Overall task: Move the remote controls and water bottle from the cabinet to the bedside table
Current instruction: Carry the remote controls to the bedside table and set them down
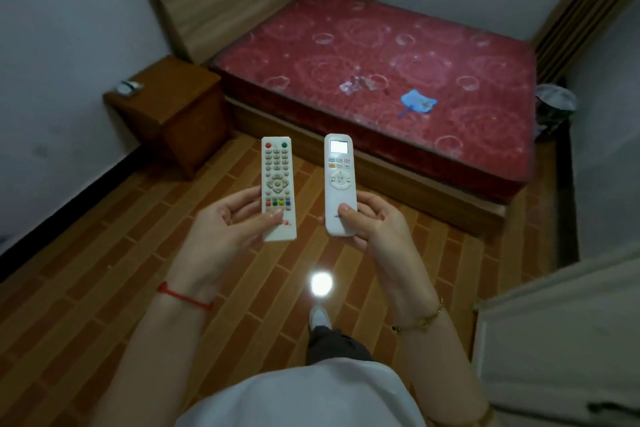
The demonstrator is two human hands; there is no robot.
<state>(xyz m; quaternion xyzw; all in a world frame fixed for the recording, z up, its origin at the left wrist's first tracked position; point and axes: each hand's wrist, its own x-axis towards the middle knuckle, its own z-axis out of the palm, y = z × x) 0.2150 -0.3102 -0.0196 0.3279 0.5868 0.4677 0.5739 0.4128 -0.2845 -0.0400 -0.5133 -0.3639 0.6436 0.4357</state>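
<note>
Our left hand (221, 229) grips the TV remote (277, 184), our right hand (377, 225) the AC remote (340, 180), both upright over the floor (104, 288), well short of the bedside table (166, 94).

The left hand (221, 222) grips a buttoned TV remote (277, 180) upright; the right hand (377, 222) grips a white air-conditioner remote (340, 177) beside it, apart. The bedside table (166, 107) carries a small object (129, 87) near its far-left corner.
</note>
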